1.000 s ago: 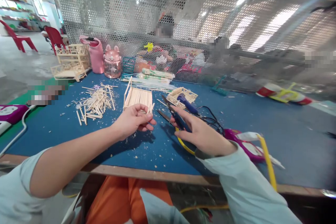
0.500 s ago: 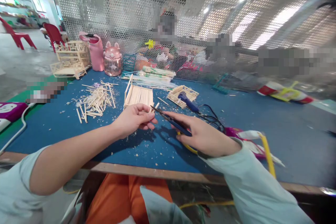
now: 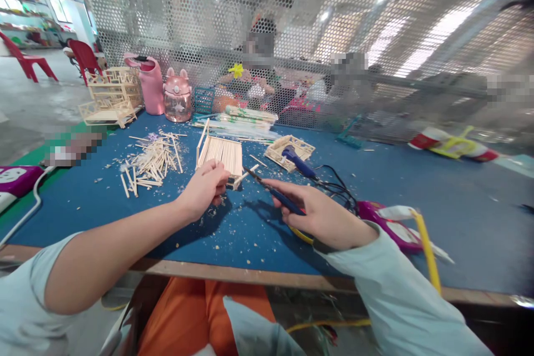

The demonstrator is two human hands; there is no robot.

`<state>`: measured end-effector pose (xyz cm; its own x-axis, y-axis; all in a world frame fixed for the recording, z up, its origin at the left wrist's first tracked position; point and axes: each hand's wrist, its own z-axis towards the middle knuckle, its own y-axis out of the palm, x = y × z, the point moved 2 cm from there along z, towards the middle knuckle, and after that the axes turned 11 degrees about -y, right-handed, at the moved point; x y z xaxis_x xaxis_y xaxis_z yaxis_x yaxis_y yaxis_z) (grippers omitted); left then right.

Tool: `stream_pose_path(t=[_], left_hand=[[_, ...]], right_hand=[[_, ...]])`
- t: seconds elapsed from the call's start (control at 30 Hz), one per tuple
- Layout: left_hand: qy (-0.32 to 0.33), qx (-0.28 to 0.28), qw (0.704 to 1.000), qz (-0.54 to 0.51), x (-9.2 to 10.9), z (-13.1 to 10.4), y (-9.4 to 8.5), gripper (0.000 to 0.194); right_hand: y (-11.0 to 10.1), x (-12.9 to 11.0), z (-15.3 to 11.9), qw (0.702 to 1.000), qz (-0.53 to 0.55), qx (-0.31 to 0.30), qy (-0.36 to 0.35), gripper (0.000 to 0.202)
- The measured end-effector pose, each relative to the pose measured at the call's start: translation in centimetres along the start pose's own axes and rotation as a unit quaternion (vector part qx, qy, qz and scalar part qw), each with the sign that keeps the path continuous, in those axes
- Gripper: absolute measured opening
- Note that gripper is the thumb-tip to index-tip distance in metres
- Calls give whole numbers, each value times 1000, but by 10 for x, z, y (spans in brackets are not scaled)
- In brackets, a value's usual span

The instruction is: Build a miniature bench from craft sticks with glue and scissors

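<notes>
My left hand (image 3: 205, 190) is closed, its fingers curled at the front left of a small panel of wooden sticks (image 3: 223, 153); what lies between the fingertips is hidden. The panel has a raised rail along its left side. My right hand (image 3: 311, 208) grips blue-handled cutters (image 3: 280, 193), their dark tips pointing left towards the panel's front right corner. Just off those tips is a short wooden stick (image 3: 239, 179). Whether the jaws are apart I cannot tell.
Loose sticks (image 3: 156, 161) are heaped on the left. Behind the cutters, a blue corded tool (image 3: 298, 161) rests against a small wooden frame (image 3: 277, 150). Pink bottles (image 3: 152, 86) and a wooden model (image 3: 112, 94) stand at the back left. A purple power strip (image 3: 390, 228) lies right.
My left hand has moved left and away from the cutter tips, and its fingers have curled in. The short stick now shows apart from it. My right hand has barely moved.
</notes>
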<state>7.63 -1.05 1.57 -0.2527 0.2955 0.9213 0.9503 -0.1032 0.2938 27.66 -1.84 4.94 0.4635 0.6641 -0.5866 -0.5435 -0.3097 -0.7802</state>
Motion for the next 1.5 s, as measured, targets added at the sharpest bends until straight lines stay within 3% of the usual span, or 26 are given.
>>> stream_pose_path(t=[0.17,0.33,0.4,0.73,0.9,1.13,1.33,1.5], left_hand=[[44,35,985,161,-2,2,-6,45],[168,-29,925,338,-5,-6,1,39],[183,-46,912,364,-5,-8,4,37],[172,-55,932,316,-12,-4,6,32],[163,-60,943,285,-12,-4,5,32],[166,-51,940,292,-15,-6,7,30],[194,-34,932,304,-14,-7,7,30],[213,-28,918,334,-12,-9,7,29]], right_hand=[[-3,0,-1,1000,-8,-5,-5,61],[-1,1,-2,1000,-25,-17,-6,65],[1,1,-2,999,-30,-19,-12,67],[12,0,2,996,-91,-16,-14,78],[20,1,6,995,-95,13,-10,68],[28,4,5,990,-123,68,0,50],[42,6,4,973,-189,132,-21,52],[43,15,5,965,-228,127,-36,59]])
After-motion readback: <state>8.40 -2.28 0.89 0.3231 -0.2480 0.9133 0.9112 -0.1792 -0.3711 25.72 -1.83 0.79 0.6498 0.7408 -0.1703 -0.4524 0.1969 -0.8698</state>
